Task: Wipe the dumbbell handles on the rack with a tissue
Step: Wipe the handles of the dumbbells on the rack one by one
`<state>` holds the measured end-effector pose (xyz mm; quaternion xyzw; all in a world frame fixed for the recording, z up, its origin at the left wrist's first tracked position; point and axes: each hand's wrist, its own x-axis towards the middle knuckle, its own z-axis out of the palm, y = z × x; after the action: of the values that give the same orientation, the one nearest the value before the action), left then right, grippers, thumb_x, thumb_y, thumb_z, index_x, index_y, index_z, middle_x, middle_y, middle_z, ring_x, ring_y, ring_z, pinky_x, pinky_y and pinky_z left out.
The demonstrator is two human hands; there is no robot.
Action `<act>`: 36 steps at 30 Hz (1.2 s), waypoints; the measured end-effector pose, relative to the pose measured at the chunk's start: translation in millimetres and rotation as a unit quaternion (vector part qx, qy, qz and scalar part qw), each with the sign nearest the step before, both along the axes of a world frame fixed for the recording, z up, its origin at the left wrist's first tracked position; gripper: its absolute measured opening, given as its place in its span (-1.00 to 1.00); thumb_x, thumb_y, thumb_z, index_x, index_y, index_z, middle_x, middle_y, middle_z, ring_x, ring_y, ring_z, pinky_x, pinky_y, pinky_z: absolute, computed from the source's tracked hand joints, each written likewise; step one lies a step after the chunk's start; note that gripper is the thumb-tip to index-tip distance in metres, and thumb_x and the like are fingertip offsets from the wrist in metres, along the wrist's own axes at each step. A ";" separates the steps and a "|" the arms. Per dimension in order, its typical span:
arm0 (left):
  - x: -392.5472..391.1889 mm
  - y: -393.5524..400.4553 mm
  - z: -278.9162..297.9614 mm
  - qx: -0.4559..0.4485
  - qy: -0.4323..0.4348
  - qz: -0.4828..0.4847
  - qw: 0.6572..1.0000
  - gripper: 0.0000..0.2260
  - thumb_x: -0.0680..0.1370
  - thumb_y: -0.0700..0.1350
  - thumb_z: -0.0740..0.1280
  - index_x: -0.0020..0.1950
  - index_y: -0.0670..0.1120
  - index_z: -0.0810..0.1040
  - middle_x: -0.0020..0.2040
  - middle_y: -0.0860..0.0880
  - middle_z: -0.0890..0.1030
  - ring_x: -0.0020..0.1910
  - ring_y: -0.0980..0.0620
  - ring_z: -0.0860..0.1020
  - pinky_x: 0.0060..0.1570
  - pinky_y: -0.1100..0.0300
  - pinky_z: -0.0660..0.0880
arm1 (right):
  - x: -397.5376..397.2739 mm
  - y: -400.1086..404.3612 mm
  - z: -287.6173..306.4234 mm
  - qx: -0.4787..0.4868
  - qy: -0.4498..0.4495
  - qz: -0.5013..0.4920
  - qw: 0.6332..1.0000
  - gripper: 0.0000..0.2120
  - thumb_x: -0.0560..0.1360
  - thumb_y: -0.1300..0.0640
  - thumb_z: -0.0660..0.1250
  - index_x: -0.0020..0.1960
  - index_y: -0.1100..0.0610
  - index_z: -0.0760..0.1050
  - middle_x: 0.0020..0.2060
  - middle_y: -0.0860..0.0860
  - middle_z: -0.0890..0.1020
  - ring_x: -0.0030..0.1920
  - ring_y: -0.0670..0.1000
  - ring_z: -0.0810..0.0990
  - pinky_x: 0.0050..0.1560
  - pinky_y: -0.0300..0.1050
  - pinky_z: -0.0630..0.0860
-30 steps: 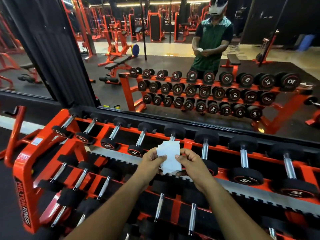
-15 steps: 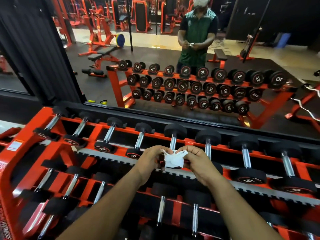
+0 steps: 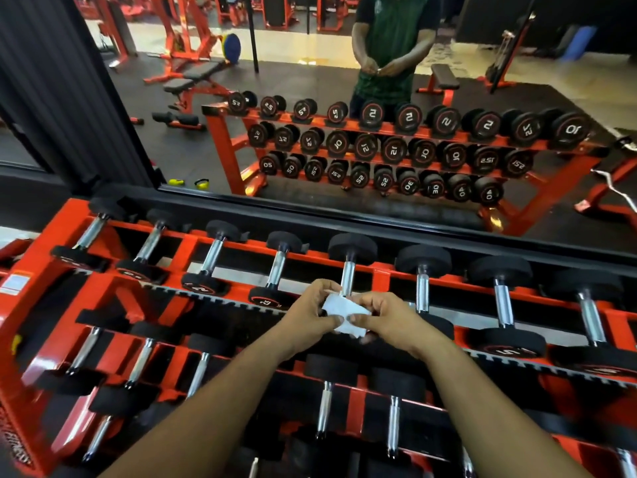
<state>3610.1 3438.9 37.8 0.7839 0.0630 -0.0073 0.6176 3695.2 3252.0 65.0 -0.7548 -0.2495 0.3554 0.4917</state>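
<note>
Hands [image 3: 348, 317] have crumpled tissue [image 3: 344, 313] from open sheet into wad

Both forearms reach forward and converge at the middle. The left hand [image 3: 310, 313] and right hand [image 3: 387, 319] meet almost knuckle to knuckle, fingers curled, each pinching the tissue [image 3: 344, 313] between thumb and fingertips.

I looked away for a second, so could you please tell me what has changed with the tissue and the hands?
The tissue, a flat sheet a second ago, is now folded into a small wad. The left hand and right hand still pinch it, over the rack. No dumbbell handle has been touched.
</note>
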 end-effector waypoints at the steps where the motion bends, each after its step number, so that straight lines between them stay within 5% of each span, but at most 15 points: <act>1: 3.2 0.5 -6.4 -0.002 0.007 0.006 1.000 -0.57 0.55 -0.29 0.43 0.31 0.06 0.40 0.18 -0.02 0.56 0.10 0.03 0.62 0.00 0.15 0.64 | 3.0 0.4 -4.8 -0.007 -0.012 -0.009 1.000 -0.86 0.60 0.21 0.37 0.12 0.10 0.64 -0.14 0.04 0.72 -0.20 0.01 0.67 -0.16 -0.20 0.59; 4: 17.5 -0.1 -36.0 -0.025 0.023 0.059 0.998 -0.57 0.55 -0.30 0.42 0.24 0.14 0.40 0.12 -0.08 0.55 0.06 0.02 0.61 0.00 0.06 0.64 | 20.4 1.7 -29.1 -0.037 -0.067 -0.061 0.995 -0.89 0.56 0.25 0.38 -0.02 0.10 0.67 -0.26 -0.03 0.69 -0.31 -0.14 0.58 -0.23 -0.25 0.50; 6: 26.2 -1.0 -56.4 0.037 0.029 0.105 0.993 -0.65 0.56 -0.23 0.44 0.21 0.09 0.43 0.06 -0.06 0.56 0.06 0.00 0.60 0.12 0.04 0.57 | 34.9 4.1 -46.3 -0.053 -0.096 -0.090 0.990 -0.87 0.54 0.28 0.37 -0.07 0.10 0.67 -0.22 0.00 0.71 -0.25 -0.10 0.60 -0.19 -0.24 0.47; 9: 40.2 -4.2 -86.2 0.178 0.046 0.132 0.974 -0.56 0.55 0.01 0.46 0.37 -0.02 0.42 0.26 0.00 0.50 0.29 0.00 0.49 0.33 0.06 0.44 | 71.0 10.7 -74.5 -0.124 -0.182 -0.156 0.963 -0.83 0.50 0.26 0.33 -0.12 0.00 0.59 -0.20 -0.05 0.66 -0.17 -0.01 0.59 -0.17 -0.26 0.45; 11: 48.0 -11.8 -95.7 0.250 0.074 0.130 0.957 -0.40 0.55 0.16 0.41 0.50 -0.04 0.33 0.43 -0.02 0.40 0.43 -0.03 0.39 0.41 -0.03 0.36 | 89.5 15.8 -84.2 -0.165 -0.236 -0.156 0.945 -0.75 0.50 0.23 0.31 0.06 -0.07 0.60 -0.04 -0.06 0.69 -0.03 0.04 0.62 -0.01 -0.10 0.54; 17: 77.2 -39.0 -118.3 0.295 0.177 0.118 0.932 -0.07 0.57 0.38 0.22 0.67 -0.10 -0.16 0.67 -0.15 -0.12 0.65 -0.11 -0.15 0.57 -0.16 -0.11 | 131.3 49.4 -107.9 -0.161 -0.389 -0.045 0.906 -0.53 0.57 0.26 0.23 0.39 -0.13 0.51 0.33 -0.04 0.59 0.28 0.05 0.57 0.29 -0.02 0.51; 21: 85.4 -46.6 -126.7 0.284 0.165 0.154 0.932 -0.05 0.57 0.34 0.25 0.66 -0.11 -0.23 0.67 -0.16 -0.20 0.65 -0.11 -0.21 0.58 -0.06 -0.18 | 148.5 60.6 -136.2 -0.200 -0.479 0.112 0.848 -0.52 0.56 0.27 0.23 0.45 -0.01 0.47 0.48 0.00 0.43 0.46 0.08 0.42 0.44 -0.01 0.35; 24: 88.0 -46.2 -127.2 0.287 0.179 0.156 0.928 -0.01 0.55 0.35 0.24 0.66 -0.15 -0.25 0.66 -0.17 -0.20 0.65 -0.10 -0.22 0.57 -0.05 -0.21 | 158.9 54.2 -154.5 -0.169 -0.549 0.252 0.779 -0.53 0.54 0.18 0.10 0.39 0.03 0.53 0.43 0.05 0.49 0.45 0.12 0.44 0.46 0.12 0.30; 28: 90.5 -44.2 -121.3 0.308 0.205 0.123 0.921 0.03 0.50 0.44 0.15 0.64 -0.15 -0.29 0.66 -0.18 -0.25 0.64 -0.12 -0.23 0.58 -0.08 -0.20 | 178.9 33.9 -149.8 -0.169 -0.572 0.395 0.699 -0.44 0.60 0.17 0.19 0.57 -0.07 0.23 0.57 -0.08 0.20 0.58 -0.03 0.08 0.58 0.16 0.03; 30: 92.9 -42.9 -118.2 0.307 0.222 0.113 0.918 0.01 0.55 0.37 0.23 0.64 -0.15 -0.29 0.65 -0.18 -0.27 0.64 -0.13 -0.24 0.59 -0.10 -0.18 | 185.1 32.3 -140.2 -0.185 -0.616 0.371 0.670 -0.39 0.59 0.19 0.22 0.60 -0.05 0.16 0.59 -0.06 0.14 0.60 -0.01 0.03 0.58 0.21 0.03; 33: 97.1 -39.6 -113.5 0.309 0.245 0.101 0.913 0.02 0.55 0.37 0.26 0.64 -0.16 -0.28 0.65 -0.20 -0.27 0.64 -0.15 -0.23 0.59 -0.12 -0.15 | 182.4 38.5 -132.8 -0.260 -0.611 0.285 0.691 -0.33 0.59 0.24 0.11 0.64 0.03 -0.02 0.63 0.01 0.00 0.62 0.04 -0.09 0.59 0.17 -0.14; 36: 99.0 -39.1 -111.5 0.311 0.261 0.091 0.909 0.02 0.54 0.37 0.27 0.65 -0.14 -0.27 0.65 -0.21 -0.26 0.64 -0.15 -0.22 0.59 -0.12 -0.14 | 168.6 32.6 -148.6 -0.204 -0.585 0.340 0.707 -0.36 0.58 0.26 0.09 0.63 0.05 0.06 0.61 0.02 0.07 0.61 0.03 -0.01 0.57 0.09 -0.13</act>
<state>3709.1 3399.8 -73.6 0.8974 0.2919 -0.1355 0.3020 3863.8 3284.6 -83.6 -0.7575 -0.6481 0.0276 -0.0728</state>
